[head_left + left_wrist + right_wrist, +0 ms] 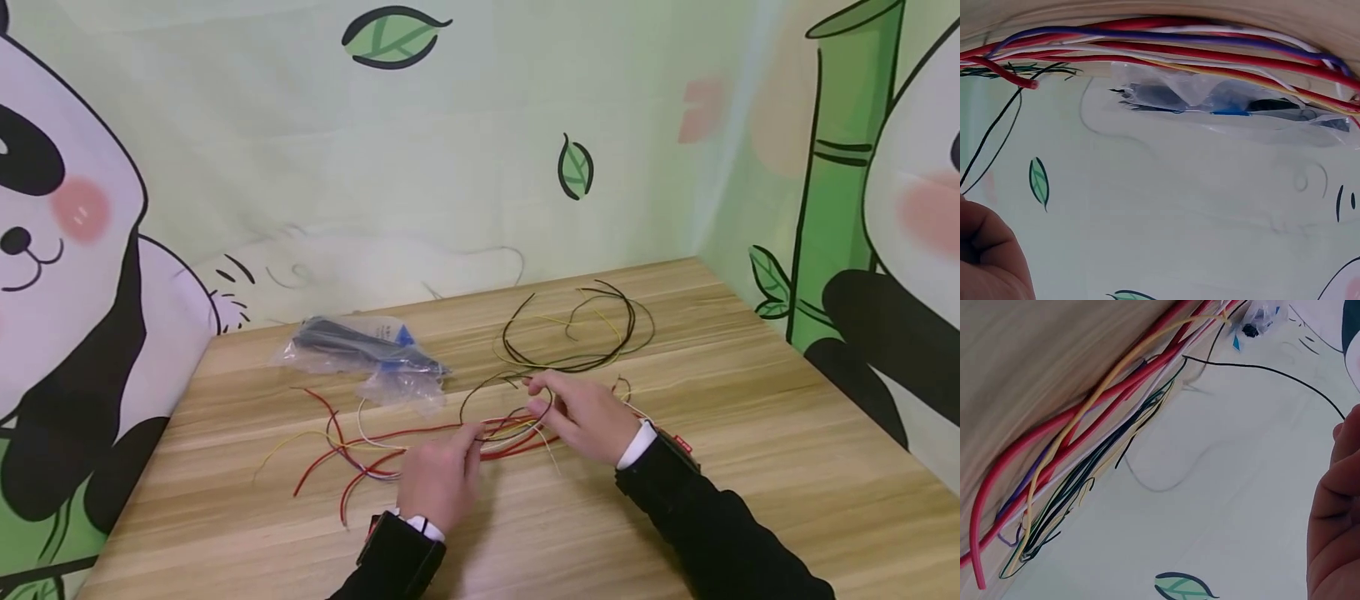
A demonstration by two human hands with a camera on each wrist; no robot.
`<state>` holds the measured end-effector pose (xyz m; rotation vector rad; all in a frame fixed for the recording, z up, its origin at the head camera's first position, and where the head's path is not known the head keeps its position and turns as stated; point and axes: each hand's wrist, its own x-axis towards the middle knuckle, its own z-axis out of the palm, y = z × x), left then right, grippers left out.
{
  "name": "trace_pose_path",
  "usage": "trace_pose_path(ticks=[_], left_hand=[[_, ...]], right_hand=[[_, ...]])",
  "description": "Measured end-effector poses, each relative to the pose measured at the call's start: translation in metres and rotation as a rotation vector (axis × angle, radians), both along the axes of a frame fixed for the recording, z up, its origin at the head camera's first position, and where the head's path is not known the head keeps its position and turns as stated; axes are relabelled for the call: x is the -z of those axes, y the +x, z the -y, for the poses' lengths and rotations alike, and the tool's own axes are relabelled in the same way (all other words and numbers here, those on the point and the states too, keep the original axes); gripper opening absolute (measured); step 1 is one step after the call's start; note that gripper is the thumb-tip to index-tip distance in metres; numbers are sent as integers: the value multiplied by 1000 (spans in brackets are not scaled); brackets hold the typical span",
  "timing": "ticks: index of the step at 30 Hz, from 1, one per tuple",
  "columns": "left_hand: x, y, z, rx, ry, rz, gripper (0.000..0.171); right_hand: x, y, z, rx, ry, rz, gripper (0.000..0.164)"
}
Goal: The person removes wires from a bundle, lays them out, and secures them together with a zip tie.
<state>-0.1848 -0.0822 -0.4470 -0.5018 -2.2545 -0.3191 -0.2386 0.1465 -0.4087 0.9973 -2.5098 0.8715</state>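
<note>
A thin black wire [467,398] curves in a loop between the two hands, just above a spread of other wires. My left hand [441,477] pinches it between thumb and fingers at the loop's near side. In the left wrist view, the black wire [988,133] runs up from the fingertips. My right hand [588,417] pinches the loop at its right side, and in the right wrist view the black wire [1285,370] reaches those fingers. Under the hands lie thick red wires [330,454] with white, yellow and purple ones. Their middle part is partly hidden by the hands.
Farther back on the wooden table [750,375] lies a coil of black, green and yellow wires [633,325]. A clear plastic bag [360,346] with dark contents sits at the back left. Panda-printed cloth walls [480,167] stand behind and beside the table.
</note>
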Motion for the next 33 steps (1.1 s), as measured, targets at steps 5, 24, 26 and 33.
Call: trace_pose_path(ticks=[5,24,26,33], left_hand=[[0,-2,8,-15,56,-16,13],[-17,-4,32,47,146,-164,24],[-18,-4,32,46,145,-183,27],[-20,-2,32,46,134,-210,19]], right_hand=[[0,-2,-5,31,-34,-45,11],[1,-18,-32,83,-21,-520,48],[1,-18,-32,102,-11,-567,47],[1,-18,-32,189,7,-650,46]])
